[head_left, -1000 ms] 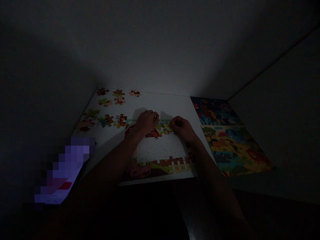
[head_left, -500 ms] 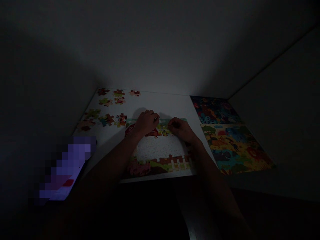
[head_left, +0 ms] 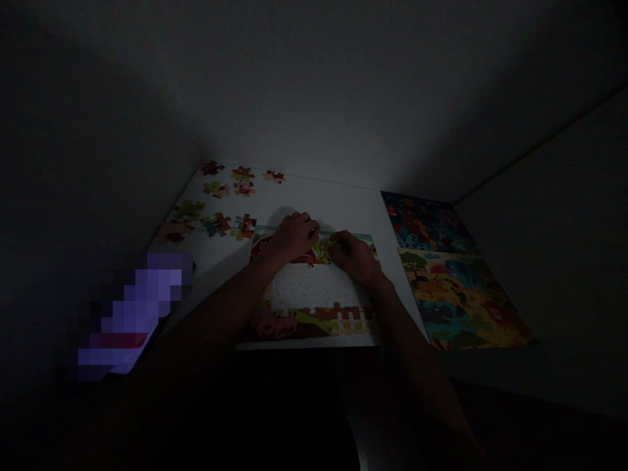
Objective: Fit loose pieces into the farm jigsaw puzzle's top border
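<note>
While dim light falls on a white table (head_left: 338, 206), the left hand (head_left: 293, 237) and right hand (head_left: 354, 256) rest curled, fingertips pressed on the upper edge of a partly built farm puzzle (head_left: 314, 288) at the table's centre. Whether either pinches a piece cannot be told. Loose pieces (head_left: 216, 206) lie to the left; 2 finished puzzles (head_left: 451, 275) sit right.

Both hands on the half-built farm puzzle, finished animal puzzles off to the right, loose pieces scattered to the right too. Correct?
Not quite. The head view shows the loose pieces scattered to the left of the farm puzzle, not the right. The rest holds: left hand and right hand rest on it, finished animal puzzles to the right.
</note>
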`<move>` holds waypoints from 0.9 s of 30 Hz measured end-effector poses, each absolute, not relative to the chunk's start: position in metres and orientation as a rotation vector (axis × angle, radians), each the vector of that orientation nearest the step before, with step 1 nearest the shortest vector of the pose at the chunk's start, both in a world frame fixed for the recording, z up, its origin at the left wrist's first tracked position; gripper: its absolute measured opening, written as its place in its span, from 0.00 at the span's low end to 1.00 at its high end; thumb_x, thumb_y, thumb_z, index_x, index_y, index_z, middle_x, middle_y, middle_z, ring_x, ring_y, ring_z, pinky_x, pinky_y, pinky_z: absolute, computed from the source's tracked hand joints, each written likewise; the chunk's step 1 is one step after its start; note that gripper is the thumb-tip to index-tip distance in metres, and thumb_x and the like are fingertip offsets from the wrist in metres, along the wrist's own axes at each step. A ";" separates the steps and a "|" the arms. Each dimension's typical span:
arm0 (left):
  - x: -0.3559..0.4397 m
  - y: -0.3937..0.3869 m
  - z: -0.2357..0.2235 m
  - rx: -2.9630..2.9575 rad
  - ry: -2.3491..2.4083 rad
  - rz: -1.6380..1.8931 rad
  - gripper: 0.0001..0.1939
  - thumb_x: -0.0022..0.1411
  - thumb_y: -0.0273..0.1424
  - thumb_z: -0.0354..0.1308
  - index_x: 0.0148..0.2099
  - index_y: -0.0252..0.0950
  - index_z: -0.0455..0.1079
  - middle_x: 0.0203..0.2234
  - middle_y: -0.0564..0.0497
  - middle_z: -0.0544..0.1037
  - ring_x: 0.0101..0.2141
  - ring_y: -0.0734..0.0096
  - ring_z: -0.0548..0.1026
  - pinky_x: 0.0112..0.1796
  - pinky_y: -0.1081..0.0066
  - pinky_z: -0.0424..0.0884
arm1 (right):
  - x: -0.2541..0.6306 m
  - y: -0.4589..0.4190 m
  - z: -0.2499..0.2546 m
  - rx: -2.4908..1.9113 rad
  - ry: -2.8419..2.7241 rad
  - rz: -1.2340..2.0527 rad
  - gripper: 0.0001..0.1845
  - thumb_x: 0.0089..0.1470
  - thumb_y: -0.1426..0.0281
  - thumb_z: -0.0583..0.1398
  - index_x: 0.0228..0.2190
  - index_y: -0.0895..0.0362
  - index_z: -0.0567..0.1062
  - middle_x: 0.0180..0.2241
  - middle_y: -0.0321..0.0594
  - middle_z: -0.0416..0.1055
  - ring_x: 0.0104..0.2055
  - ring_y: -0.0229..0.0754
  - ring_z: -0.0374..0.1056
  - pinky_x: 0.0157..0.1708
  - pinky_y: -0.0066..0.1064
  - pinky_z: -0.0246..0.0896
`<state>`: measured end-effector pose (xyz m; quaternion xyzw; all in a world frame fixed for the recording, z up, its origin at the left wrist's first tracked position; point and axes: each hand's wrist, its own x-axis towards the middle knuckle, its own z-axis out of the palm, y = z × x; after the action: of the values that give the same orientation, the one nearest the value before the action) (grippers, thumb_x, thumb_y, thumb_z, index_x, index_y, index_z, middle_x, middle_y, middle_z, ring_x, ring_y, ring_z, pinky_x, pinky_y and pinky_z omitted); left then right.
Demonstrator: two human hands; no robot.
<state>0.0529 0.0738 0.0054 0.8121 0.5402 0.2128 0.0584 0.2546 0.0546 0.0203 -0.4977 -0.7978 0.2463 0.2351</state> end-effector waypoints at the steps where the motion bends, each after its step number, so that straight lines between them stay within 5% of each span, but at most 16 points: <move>1: 0.053 0.074 0.005 2.462 1.631 0.648 0.14 0.69 0.31 0.50 0.46 0.37 0.77 0.41 0.43 0.77 0.45 0.58 0.72 0.49 0.57 0.66 | 0.254 0.055 0.020 -1.366 -2.192 0.668 0.14 0.56 0.63 0.59 0.43 0.54 0.73 0.37 0.42 0.76 0.36 0.44 0.69 0.37 0.34 0.60; 27: 0.051 0.074 0.001 2.485 1.520 0.692 0.13 0.66 0.32 0.53 0.48 0.37 0.76 0.43 0.45 0.76 0.48 0.58 0.71 0.51 0.59 0.64 | 0.256 0.055 0.012 -1.334 -2.304 0.509 0.10 0.58 0.65 0.58 0.41 0.54 0.72 0.41 0.44 0.69 0.43 0.46 0.67 0.42 0.36 0.62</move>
<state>0.0509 0.0735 0.0015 0.8277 0.5064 0.2304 0.0738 0.2561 0.0553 0.0119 -0.4809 -0.8303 0.1834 0.2139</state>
